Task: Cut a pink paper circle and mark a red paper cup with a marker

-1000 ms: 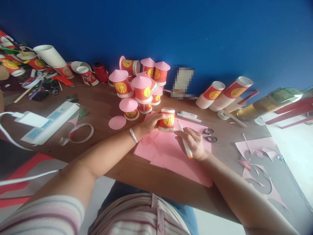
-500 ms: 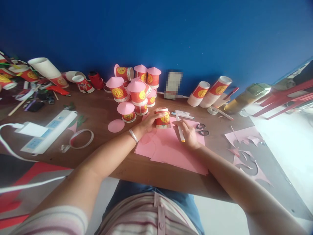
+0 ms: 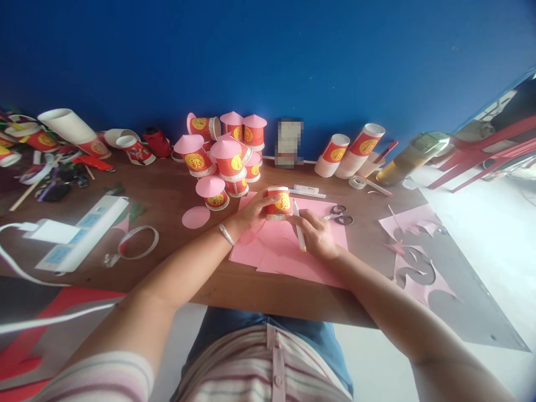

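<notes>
A red paper cup (image 3: 278,204) with a yellow emblem is upside down over the pink paper sheets (image 3: 288,254), its wide white rim at the bottom. My left hand (image 3: 255,211) grips it from the left side, thumb across its front. In my right hand (image 3: 316,230) is a white marker (image 3: 299,226) with an orange end pointing down toward me. The fingers of that hand reach close to the cup's lower right edge; whether they touch it I cannot tell. Black-handled scissors (image 3: 341,215) lie just right of this hand.
Several cups with pink cone tops (image 3: 228,156) cluster behind my left hand. A pink paper disc (image 3: 196,218) lies before them. Stacked cups (image 3: 335,156) and a bottle (image 3: 412,159) stand back right. Paper scraps (image 3: 422,273) lie right, a power strip (image 3: 84,234) left.
My right hand has moved left with the marker, closer to the cup. My left hand still holds the cup. The whole view has shifted slightly.
</notes>
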Motion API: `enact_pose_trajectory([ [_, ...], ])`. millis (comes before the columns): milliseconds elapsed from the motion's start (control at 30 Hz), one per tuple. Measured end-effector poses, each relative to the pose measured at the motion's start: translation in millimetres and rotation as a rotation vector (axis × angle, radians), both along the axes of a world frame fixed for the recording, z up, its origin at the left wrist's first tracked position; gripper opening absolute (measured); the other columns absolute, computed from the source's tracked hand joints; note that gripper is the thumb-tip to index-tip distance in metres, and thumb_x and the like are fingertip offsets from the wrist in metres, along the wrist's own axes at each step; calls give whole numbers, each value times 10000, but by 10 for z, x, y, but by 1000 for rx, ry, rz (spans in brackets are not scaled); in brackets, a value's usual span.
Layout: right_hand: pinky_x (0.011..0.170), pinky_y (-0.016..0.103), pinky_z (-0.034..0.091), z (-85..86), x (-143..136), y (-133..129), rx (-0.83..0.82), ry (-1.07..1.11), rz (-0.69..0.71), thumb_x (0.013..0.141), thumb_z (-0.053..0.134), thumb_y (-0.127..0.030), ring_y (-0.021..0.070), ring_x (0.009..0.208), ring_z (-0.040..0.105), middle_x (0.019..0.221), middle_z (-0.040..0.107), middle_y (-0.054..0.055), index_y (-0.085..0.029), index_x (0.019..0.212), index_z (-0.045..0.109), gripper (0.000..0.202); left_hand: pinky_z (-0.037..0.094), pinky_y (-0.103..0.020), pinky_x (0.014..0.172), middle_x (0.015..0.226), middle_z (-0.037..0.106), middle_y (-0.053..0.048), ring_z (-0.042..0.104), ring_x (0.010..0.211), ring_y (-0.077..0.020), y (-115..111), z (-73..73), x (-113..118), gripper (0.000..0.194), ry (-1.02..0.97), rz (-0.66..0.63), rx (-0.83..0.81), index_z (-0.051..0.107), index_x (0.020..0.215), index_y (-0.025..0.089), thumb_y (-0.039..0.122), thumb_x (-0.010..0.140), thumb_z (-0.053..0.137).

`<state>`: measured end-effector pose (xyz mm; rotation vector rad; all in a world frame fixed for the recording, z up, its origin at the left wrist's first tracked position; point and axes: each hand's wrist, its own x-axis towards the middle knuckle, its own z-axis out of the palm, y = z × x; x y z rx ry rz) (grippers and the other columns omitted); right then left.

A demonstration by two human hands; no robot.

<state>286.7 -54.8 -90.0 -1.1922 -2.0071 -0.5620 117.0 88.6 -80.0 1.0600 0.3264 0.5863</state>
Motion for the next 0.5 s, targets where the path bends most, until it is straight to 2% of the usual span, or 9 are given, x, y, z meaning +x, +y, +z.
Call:
enact_pose_trajectory([
  [133, 731, 316, 557, -16, 61, -14, 8, -175, 67, 1020, 509, -74, 196, 822, 662, 985, 697, 79, -236, 1413, 580, 431, 505, -270, 705, 930, 687, -15, 644, 798, -151, -57, 32, -25, 620, 43, 45, -16, 734, 1191, 190, 507, 704, 951],
  [233, 712, 312, 548, -20, 66, -24, -14, -202, 76, 1027, 502, -89, 191, 808, 656, 984, 697, 80, -232, 1424, 568, 427, 479, -268, 680, 910, 651, 6, 617, 766, -133, -63, 38, -34, 605, 76, 38, -33, 710, 1199, 190, 458, 715, 957],
  [367, 679, 289, 523, 25, 45, -32, 1, -97, 59, 1032, 528, -74, 178, 777, 639, 936, 680, 64, -189, 1449, 579, 436, 488, -281, 694, 886, 641, -1, 627, 787, -151, -33, 3, -11, 538, 27, 16, -34, 704, 1122, 190, 468, 732, 949],
  [500, 664, 280, 521, 67, 44, -43, 0, -43, 73, 1066, 600, -180, 175, 775, 646, 895, 663, 46, -173, 1456, 582, 391, 507, -288, 712, 837, 627, -2, 610, 760, -146, -25, -2, 17, 502, 33, 25, -40, 678, 958, 172, 493, 698, 963],
])
